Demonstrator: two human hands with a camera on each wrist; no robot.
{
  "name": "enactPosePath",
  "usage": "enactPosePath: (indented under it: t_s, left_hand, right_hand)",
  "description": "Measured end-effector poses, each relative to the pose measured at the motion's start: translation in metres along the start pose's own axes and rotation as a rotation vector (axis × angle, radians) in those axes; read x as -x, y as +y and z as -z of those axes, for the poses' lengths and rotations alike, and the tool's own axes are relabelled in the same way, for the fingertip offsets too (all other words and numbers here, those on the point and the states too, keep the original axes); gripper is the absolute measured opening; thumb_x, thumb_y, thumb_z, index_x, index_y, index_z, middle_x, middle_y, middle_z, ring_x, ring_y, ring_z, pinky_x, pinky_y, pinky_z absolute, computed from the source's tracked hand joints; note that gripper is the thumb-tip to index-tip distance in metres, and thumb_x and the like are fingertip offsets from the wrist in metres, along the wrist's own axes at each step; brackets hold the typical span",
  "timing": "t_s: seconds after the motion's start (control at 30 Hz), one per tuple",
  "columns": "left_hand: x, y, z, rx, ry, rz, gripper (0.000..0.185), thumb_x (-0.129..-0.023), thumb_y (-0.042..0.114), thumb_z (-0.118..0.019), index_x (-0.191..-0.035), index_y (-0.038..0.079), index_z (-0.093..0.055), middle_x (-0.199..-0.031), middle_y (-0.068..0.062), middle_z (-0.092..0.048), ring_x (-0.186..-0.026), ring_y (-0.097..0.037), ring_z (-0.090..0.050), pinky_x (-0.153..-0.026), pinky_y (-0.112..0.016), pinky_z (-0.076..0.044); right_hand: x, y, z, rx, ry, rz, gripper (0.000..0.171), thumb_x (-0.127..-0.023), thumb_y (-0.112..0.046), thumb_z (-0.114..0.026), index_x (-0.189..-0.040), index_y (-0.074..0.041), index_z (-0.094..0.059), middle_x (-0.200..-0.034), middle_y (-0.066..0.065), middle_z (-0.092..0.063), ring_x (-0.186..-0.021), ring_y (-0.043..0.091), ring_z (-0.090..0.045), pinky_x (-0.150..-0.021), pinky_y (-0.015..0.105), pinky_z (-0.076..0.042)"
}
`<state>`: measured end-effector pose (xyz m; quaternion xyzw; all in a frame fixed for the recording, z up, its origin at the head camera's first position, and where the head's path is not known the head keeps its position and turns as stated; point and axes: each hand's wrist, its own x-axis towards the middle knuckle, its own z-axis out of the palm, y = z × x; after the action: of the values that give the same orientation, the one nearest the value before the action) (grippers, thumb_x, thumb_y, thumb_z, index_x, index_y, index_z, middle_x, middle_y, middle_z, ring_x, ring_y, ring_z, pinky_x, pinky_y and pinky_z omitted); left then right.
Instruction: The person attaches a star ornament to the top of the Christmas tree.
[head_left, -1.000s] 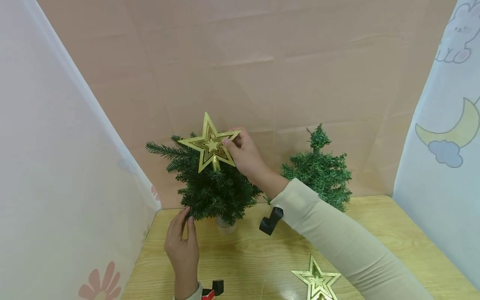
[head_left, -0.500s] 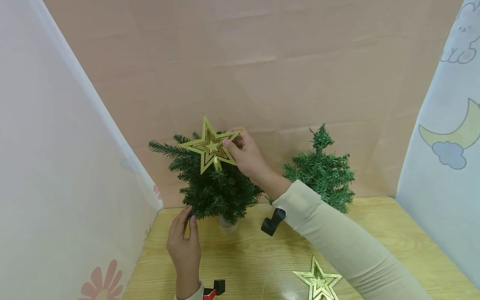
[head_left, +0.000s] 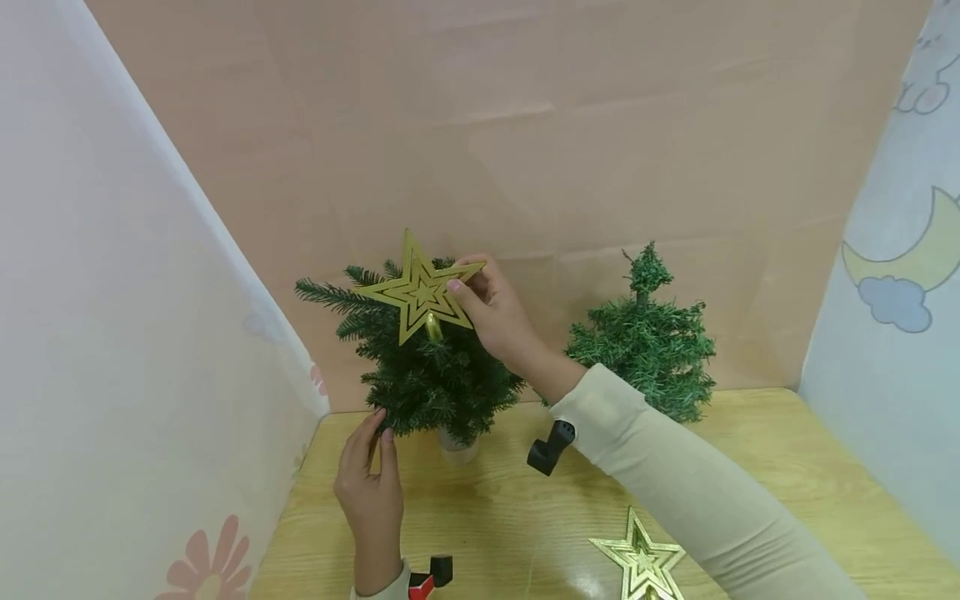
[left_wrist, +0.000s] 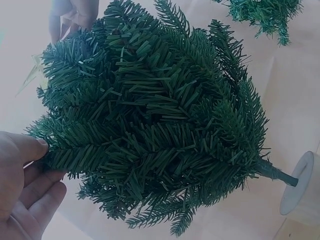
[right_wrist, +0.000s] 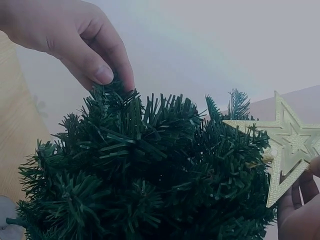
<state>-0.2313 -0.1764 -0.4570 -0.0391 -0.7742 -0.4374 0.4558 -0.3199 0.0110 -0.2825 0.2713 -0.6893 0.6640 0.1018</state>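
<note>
**Setting the gold star straight on the top of the small tree**

The wooden table (head_left: 757, 467) stands inside a booth of pink and white cloth walls. On its far left part stands the dark green tree (head_left: 423, 375), on a short stem with a pale round base (left_wrist: 297, 182). A second, lighter green tree (head_left: 648, 346) stands to the right, well apart from the first. On the near right edge of the table lies a spare gold star (head_left: 640, 560).

The gold star (head_left: 422, 289) sits at the top of the dark green tree, a little tilted, with its small stem pointing down into the needles. The right hand (head_left: 495, 317) pinches the right point of this star between thumb and fingertips. The left hand (head_left: 369, 492) is lower and nearer; its thumb and fingers pinch the tip of a low branch on the near left side of the tree.

To do this step well, I think the low hand should keep the tree from turning or tipping, because the base is small and light. The star should be pushed straight down along the trunk, not sideways, so the top twig does not bend. A pinch on one point only can twist the star; a hold closer to its centre seems safer. Whether the stem is already fully seated, I cannot tell, as the needles hide it.
</note>
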Motion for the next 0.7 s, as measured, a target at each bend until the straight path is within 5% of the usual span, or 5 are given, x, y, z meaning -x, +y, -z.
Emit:
enactPosePath:
  t_s: [0.3, 0.53, 0.7]
  left_hand:
    - [0.0004, 0.0017, -0.0006, -0.008, -0.007, 0.002, 0.035, -0.087, 0.009, -0.061, -0.119, 0.022, -0.061, -0.118, 0.008, -0.057, -0.107, -0.013, -0.054, -0.085, -0.012, -0.044]
    - [-0.0005, 0.0043, -0.0010, 0.032, -0.014, 0.005, 0.033, -0.087, 0.008, -0.060, -0.119, 0.018, -0.061, -0.119, 0.007, -0.057, -0.108, -0.013, -0.054, -0.086, -0.014, -0.045]
    - [-0.0014, 0.0044, -0.0006, 0.000, 0.001, -0.021, 0.034, -0.086, 0.007, -0.061, -0.118, 0.017, -0.062, -0.118, 0.006, -0.058, -0.107, -0.014, -0.055, -0.086, -0.013, -0.044]
  right_hand:
    - [0.0010, -0.0024, 0.0004, 0.024, -0.006, -0.012, 0.023, -0.094, -0.027, -0.049, -0.115, -0.019, -0.043, -0.087, 0.006, -0.053, -0.075, 0.021, -0.043, -0.062, 0.031, -0.038]
    - [0.0010, -0.0011, 0.0029, -0.009, 0.026, -0.018, 0.022, -0.094, -0.023, -0.050, -0.114, -0.018, -0.044, -0.096, 0.005, -0.056, -0.092, 0.018, -0.051, -0.077, 0.033, -0.043]
    - [0.0016, -0.0030, 0.0019, 0.011, 0.026, -0.018, 0.021, -0.094, -0.024, -0.050, -0.114, -0.017, -0.044, -0.092, 0.006, -0.056, -0.083, 0.020, -0.048, -0.069, 0.032, -0.042]
